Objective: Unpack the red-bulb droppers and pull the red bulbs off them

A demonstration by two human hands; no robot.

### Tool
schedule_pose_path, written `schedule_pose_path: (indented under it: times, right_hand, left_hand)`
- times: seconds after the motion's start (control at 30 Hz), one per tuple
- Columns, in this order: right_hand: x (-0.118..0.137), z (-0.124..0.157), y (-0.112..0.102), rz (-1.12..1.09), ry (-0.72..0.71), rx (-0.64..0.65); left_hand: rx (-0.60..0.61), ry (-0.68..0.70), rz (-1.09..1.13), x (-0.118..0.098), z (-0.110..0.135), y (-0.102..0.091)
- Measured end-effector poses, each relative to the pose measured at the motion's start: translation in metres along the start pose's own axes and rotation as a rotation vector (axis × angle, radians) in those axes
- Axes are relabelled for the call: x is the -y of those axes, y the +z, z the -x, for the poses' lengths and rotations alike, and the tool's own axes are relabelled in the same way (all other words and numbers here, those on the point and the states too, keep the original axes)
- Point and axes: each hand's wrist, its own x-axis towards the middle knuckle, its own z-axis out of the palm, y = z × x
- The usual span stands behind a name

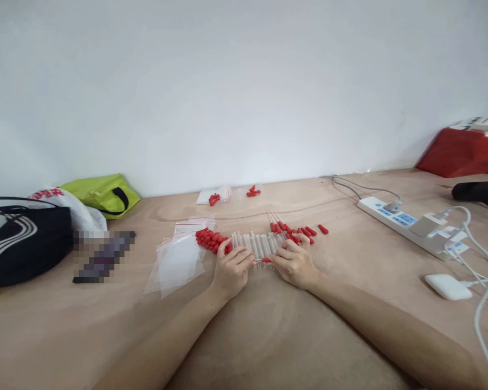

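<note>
My left hand pinches one end of a thin glass dropper tube, in front of a row of clear glass tubes. At the tube's other end is a red rubber bulb, gripped by the fingertips of my right hand. The bulb and the tube meet between my hands; how far one sits in the other I cannot tell. A pile of red rubber bulbs lies beyond my left hand. Past my right hand, several droppers with red bulbs lie near loose red bulbs.
Clear zip bags lie to the left; small bags with red bulbs lie near the wall. A power strip, white cables and a white case are on the right. A dark bag and a phone-like blurred object are left.
</note>
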Motion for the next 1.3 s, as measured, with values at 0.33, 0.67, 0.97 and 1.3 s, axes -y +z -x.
schedule_pose_path:
  times: [0.33, 0.67, 0.97, 1.3]
  right_hand:
    - [-0.001, 0.0, -0.005, -0.075, -0.038, 0.023]
    - [-0.009, -0.002, -0.015, -0.167, -0.084, 0.079]
    - [-0.06, 0.009, -0.016, -0.257, 0.385, 0.006]
    - [-0.096, 0.013, -0.028, -0.161, 0.896, -0.047]
  left_hand:
    - [0.022, 0.013, 0.027, 0.001, 0.002, 0.0]
    - [0.035, -0.001, 0.029, 0.005, 0.004, -0.003]
    - [-0.067, -0.109, -0.002, 0.027, 0.019, -0.002]
    - [-0.102, -0.16, -0.108, 0.033, 0.007, 0.011]
